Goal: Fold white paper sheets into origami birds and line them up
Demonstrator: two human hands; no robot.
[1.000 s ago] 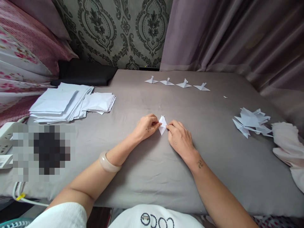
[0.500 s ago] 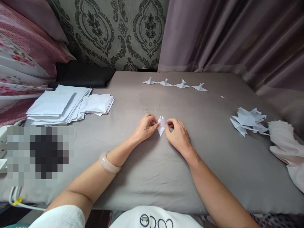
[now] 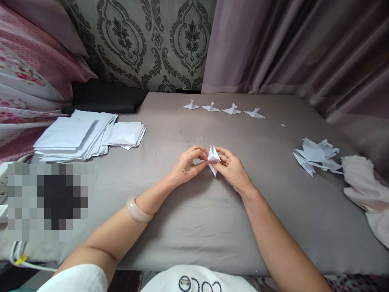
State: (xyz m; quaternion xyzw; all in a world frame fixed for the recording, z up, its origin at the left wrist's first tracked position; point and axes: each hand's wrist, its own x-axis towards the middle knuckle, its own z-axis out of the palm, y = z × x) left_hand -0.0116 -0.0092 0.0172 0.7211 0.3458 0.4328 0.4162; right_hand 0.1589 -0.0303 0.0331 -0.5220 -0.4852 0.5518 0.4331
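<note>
Between my two hands is a small white origami paper crane [image 3: 214, 156], with two narrow points standing up and one point hanging toward me. My left hand [image 3: 189, 164] pinches its left side between thumb and fingertips. On the other side, my right hand [image 3: 232, 167] is closed on the crane's right edge, thumb in front and fingers behind. Parts of the folded paper are hidden by the fingertips. Both hands are over the middle of the grey cloth-covered table [image 3: 188, 227].
Several finished paper cranes [image 3: 232, 109] stand in a row at the back. To the right lies a heap of folded white paper [image 3: 319, 154] beside a pale cloth [image 3: 364, 182]. At left are stacks of white paper [image 3: 69, 136], a black folded item [image 3: 106, 96] and a blurred-out patch.
The crane has moved slightly right and its lower point now tilts. My right hand, apart from the paper or barely touching it before, has closed on its right side.
</note>
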